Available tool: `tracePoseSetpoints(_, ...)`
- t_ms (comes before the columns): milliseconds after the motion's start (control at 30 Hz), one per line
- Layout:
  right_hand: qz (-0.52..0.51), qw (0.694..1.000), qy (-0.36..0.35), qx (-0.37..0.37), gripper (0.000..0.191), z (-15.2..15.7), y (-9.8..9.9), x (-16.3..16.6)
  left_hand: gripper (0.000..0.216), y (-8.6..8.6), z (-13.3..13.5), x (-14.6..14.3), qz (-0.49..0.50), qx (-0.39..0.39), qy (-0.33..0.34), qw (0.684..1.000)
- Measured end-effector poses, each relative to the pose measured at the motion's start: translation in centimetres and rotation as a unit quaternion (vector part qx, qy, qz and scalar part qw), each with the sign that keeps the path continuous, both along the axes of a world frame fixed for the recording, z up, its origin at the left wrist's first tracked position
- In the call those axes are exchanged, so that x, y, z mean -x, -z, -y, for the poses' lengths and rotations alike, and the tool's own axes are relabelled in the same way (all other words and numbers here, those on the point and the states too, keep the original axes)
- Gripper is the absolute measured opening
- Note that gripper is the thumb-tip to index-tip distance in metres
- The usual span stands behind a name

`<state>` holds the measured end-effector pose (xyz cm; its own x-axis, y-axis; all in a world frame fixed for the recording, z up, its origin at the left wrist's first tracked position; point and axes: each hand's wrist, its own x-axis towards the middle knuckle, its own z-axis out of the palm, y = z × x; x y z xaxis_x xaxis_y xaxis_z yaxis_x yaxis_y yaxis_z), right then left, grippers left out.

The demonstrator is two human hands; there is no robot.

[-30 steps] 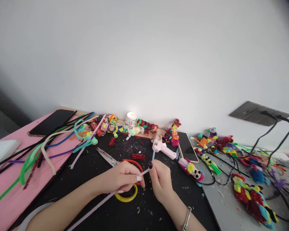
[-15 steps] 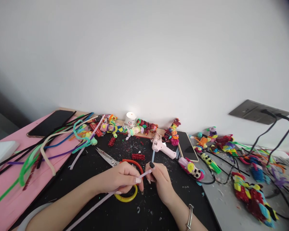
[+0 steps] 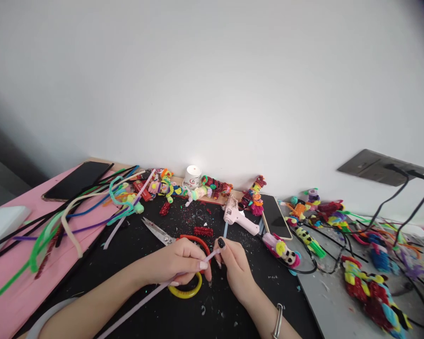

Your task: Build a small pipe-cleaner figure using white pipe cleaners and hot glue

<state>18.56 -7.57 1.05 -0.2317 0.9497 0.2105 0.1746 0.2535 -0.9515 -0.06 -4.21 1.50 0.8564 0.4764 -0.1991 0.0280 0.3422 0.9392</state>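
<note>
A long pale lilac pipe cleaner (image 3: 141, 303) runs from the lower left up through both hands. My left hand (image 3: 178, 263) is closed around it, thumb pressed on the forefinger. Its short upper end is pinched between the thumb and fingers of my right hand (image 3: 235, 266). Under and behind the left hand lie scissors (image 3: 159, 233) with orange and yellow handles, blades pointing to the upper left. A pink glue gun (image 3: 239, 216) with a bluish glue stick (image 3: 225, 230) lies just beyond the right hand. A short red glittery roll (image 3: 203, 231) sits behind the hands.
Loose pipe cleaners (image 3: 74, 221) and a dark phone (image 3: 78, 180) lie on the pink surface at left. Colourful pipe-cleaner figures (image 3: 374, 296) are spread at right near black cables. A paper cup (image 3: 192, 176) and another phone (image 3: 276, 216) stand and lie toward the wall.
Both hands keep their hold on the pipe cleaner; the right fingers have shifted very slightly. The whole view has moved a little.
</note>
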Motion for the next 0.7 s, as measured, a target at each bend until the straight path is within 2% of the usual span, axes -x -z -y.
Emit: tracePoseSetpoints(700,0.108,0.993,0.024,-0.041,0.043,-0.01,-0.26,0.06,0.032,-0.3,-0.03,-0.03,-0.006,0.001,0.001,1.0)
